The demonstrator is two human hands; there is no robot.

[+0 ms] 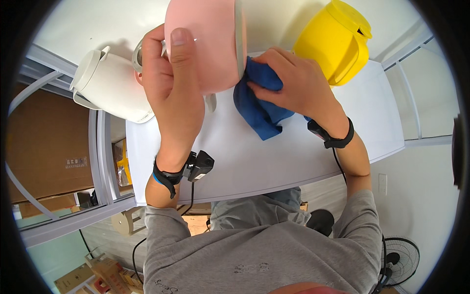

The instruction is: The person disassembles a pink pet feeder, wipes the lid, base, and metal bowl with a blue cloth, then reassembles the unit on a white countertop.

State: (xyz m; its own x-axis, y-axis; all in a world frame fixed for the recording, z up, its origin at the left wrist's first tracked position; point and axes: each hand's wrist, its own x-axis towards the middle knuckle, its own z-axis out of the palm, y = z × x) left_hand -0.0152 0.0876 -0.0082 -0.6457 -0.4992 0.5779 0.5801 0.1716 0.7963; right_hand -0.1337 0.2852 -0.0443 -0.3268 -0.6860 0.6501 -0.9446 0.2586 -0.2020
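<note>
The white counter (303, 157) has a smooth, plain top and a curved-looking near edge. The left hand (174, 95) grips a pink jug (215, 49) over the counter's far side; contact with the top cannot be confirmed. The right hand (306, 81) pinches a bunched blue cloth (262, 110) against the jug's grey-banded side. Wiping is judged under way on this jug; the amount finished cannot be determined. The jug's shell is rounded and satin-smooth; the cloth is soft and creased. A lidded yellow jug (330, 41) stands near the far right corner, a lidded white jug (110, 90) by the left edge. Neither is being handled; whether either is already wiped cannot be told.
</note>
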